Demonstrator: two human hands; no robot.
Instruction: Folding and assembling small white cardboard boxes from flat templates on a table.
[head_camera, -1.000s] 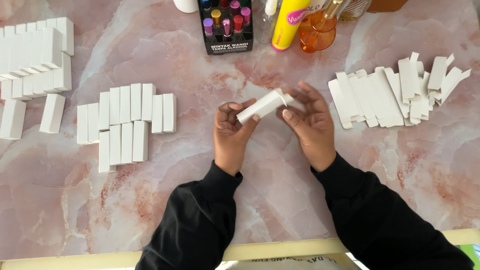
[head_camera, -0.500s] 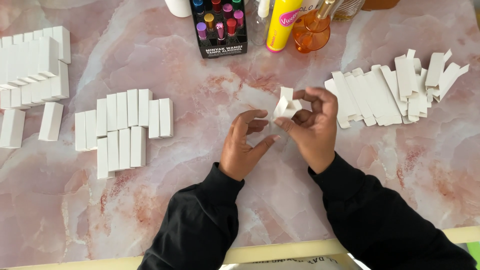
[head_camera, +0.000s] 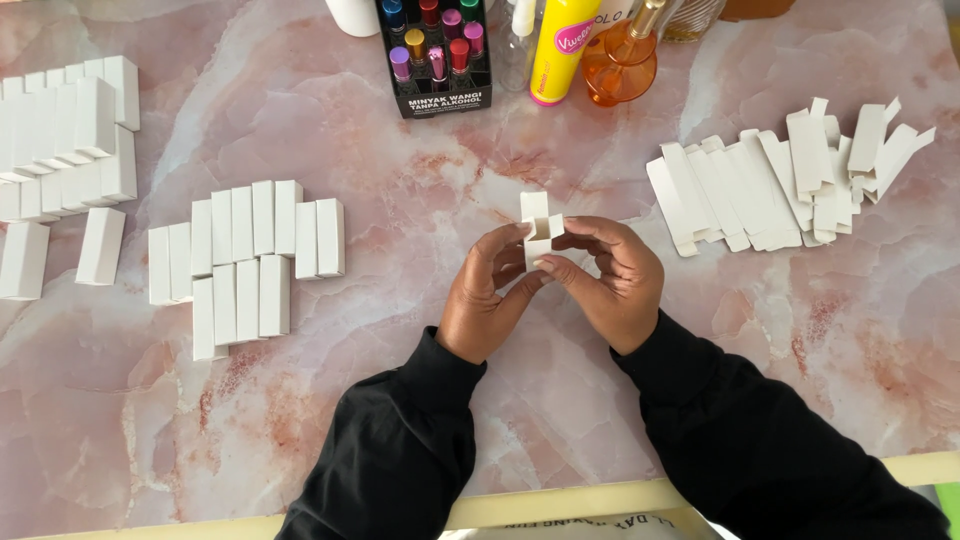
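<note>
Pink marbled surface (head_camera: 300, 420) carries white cartons on all sides, and both hands work at its middle. A second ago the small white box (head_camera: 538, 225) lay long and closed across the fingertips, slanting from left to right; half a second ago it had shifted toward the right hand with a flap lifting. Now it stands on end between the two hands, its top flaps spread open. The left hand (head_camera: 490, 295) is curled, thumb and forefinger pinching the box's lower left side. The right hand (head_camera: 615, 275) is curled too, its fingertips closed on the box's right side, so both hands are clamped on it, close together and held just above the surface. To the left lie rows of folded boxes (head_camera: 245, 255), with a larger stack (head_camera: 70, 140) beyond them. To the right sits a fan of flat blanks (head_camera: 780, 180). At the far edge stand a black case of coloured vials (head_camera: 435, 55), a yellow bottle (head_camera: 562, 50) and an orange bottle (head_camera: 625, 65).
</note>
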